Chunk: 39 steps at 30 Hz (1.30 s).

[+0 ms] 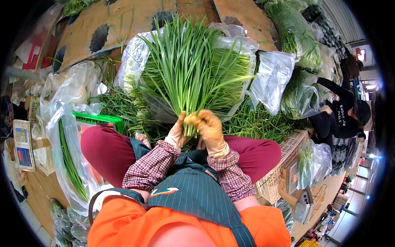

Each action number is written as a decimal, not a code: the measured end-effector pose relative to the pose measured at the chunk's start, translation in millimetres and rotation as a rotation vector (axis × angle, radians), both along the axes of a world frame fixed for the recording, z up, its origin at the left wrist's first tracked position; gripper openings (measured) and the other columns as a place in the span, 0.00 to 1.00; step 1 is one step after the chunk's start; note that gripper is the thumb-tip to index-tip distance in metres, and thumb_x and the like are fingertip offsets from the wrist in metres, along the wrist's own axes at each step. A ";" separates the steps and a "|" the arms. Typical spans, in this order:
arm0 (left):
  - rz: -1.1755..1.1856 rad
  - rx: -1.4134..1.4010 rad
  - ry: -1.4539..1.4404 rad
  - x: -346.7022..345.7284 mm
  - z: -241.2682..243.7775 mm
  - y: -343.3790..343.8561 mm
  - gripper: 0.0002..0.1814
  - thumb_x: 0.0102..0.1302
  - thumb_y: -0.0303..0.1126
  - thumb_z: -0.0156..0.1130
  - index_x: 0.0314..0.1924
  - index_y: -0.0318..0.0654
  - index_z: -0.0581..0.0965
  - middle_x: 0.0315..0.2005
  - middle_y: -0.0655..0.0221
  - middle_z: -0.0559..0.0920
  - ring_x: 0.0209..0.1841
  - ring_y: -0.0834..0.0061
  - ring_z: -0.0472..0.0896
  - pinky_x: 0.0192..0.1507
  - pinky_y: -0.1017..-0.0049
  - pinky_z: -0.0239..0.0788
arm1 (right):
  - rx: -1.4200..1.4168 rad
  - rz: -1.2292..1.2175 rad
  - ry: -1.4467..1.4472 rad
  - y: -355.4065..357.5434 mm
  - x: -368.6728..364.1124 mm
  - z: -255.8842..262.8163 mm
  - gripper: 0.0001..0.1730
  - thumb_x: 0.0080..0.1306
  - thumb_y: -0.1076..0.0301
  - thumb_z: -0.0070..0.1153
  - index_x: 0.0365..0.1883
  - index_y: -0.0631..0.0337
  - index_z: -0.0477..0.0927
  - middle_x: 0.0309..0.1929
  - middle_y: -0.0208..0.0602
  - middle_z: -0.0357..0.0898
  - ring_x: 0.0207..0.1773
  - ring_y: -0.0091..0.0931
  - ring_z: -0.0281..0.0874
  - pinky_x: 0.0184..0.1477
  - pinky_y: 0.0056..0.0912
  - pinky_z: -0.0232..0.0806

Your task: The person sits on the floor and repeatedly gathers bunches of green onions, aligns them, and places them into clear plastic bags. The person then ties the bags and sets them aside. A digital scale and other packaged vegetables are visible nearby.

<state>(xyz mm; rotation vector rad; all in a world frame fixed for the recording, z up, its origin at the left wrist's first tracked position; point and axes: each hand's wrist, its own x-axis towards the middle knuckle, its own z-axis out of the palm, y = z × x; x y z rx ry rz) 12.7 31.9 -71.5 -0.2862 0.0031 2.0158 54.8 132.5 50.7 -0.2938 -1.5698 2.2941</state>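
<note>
My gloved left hand (178, 132) grips a bunch of long, flat green leaves, likely garlic chives (186, 68), near its pale stem ends. The leaves fan out away from me. My gloved right hand (211, 129) is closed at the same stems from the other side, its fingertips blurred. A few blades slant off to the right above it. Beyond the bunch, more greens (236, 69) lie in an opened clear plastic bag (132, 63). Loose leaves (253, 120) cover the surface in front of my knees.
A clear bag (274, 77) lies right of the greens. Left stand a green crate (101, 119), a bag of long leaves (69, 154) and a digital scale (24, 145). At right are a beige plastic crate (285, 162), another scale (304, 205) and a person in black (339, 111) beside bagged greens (299, 98).
</note>
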 end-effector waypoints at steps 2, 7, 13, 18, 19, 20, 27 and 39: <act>-0.126 -0.258 -0.054 -3.6 23.5 3.0 0.20 0.61 0.33 0.59 0.51 0.32 0.70 0.42 0.55 0.78 0.42 0.64 0.79 0.40 0.69 0.77 | -0.028 0.129 -0.146 -1.6 24.9 8.8 0.05 0.63 0.72 0.54 0.36 0.59 0.72 0.33 0.36 0.79 0.27 0.21 0.74 0.28 0.21 0.67; -0.145 -0.300 0.016 -10.0 67.4 18.1 0.17 0.58 0.29 0.59 0.45 0.27 0.70 0.39 0.55 0.78 0.32 0.68 0.80 0.34 0.71 0.78 | -0.362 -0.252 0.091 42.3 57.1 68.8 0.11 0.59 0.64 0.59 0.31 0.56 0.69 0.22 0.30 0.70 0.20 0.22 0.64 0.16 0.19 0.57; -0.123 -0.258 0.135 -13.1 78.0 24.4 0.26 0.60 0.43 0.59 0.53 0.33 0.69 0.43 0.56 0.79 0.41 0.65 0.79 0.47 0.64 0.72 | 1.186 -0.750 -1.026 138.9 110.3 5.6 0.46 0.56 0.46 0.60 0.62 0.71 0.57 0.62 0.62 0.57 0.67 0.42 0.53 0.66 0.44 0.50; -0.058 -0.449 0.174 -9.0 85.1 28.4 0.28 0.59 0.48 0.60 0.55 0.38 0.70 0.47 0.63 0.77 0.47 0.67 0.77 0.51 0.66 0.69 | 0.683 -0.148 -0.589 22.2 18.0 4.6 0.65 0.48 0.49 0.67 0.68 0.67 0.34 0.68 0.60 0.46 0.69 0.42 0.48 0.67 0.34 0.46; -0.013 -0.482 0.137 -8.9 89.7 27.7 0.28 0.60 0.48 0.59 0.55 0.38 0.70 0.48 0.64 0.77 0.48 0.68 0.77 0.51 0.67 0.69 | 0.610 -0.130 -0.560 17.5 9.8 5.0 0.64 0.49 0.53 0.68 0.68 0.66 0.33 0.68 0.58 0.48 0.68 0.41 0.54 0.65 0.32 0.51; -0.040 -0.459 0.132 -12.1 90.4 22.2 0.27 0.60 0.48 0.58 0.55 0.39 0.70 0.48 0.64 0.77 0.48 0.67 0.77 0.51 0.66 0.69 | 0.685 -0.183 -0.619 23.4 11.9 -11.6 0.60 0.50 0.62 0.66 0.69 0.64 0.35 0.65 0.52 0.57 0.61 0.38 0.64 0.59 0.31 0.59; 0.033 -0.233 -0.005 -15.8 71.1 10.8 0.32 0.57 0.53 0.56 0.57 0.42 0.69 0.51 0.63 0.75 0.51 0.63 0.74 0.55 0.57 0.65 | -0.078 -0.065 -0.448 50.1 13.3 -17.2 0.24 0.57 0.78 0.56 0.52 0.70 0.67 0.43 0.35 0.76 0.41 0.22 0.75 0.46 0.22 0.67; 0.054 -0.193 -0.030 -9.9 46.5 20.9 0.31 0.54 0.49 0.60 0.53 0.36 0.70 0.45 0.63 0.78 0.45 0.64 0.78 0.51 0.63 0.70 | 1.610 0.096 -0.948 30.4 0.9 0.1 0.31 0.62 0.40 0.44 0.44 0.63 0.74 0.49 0.43 0.70 0.52 0.38 0.65 0.49 0.48 0.57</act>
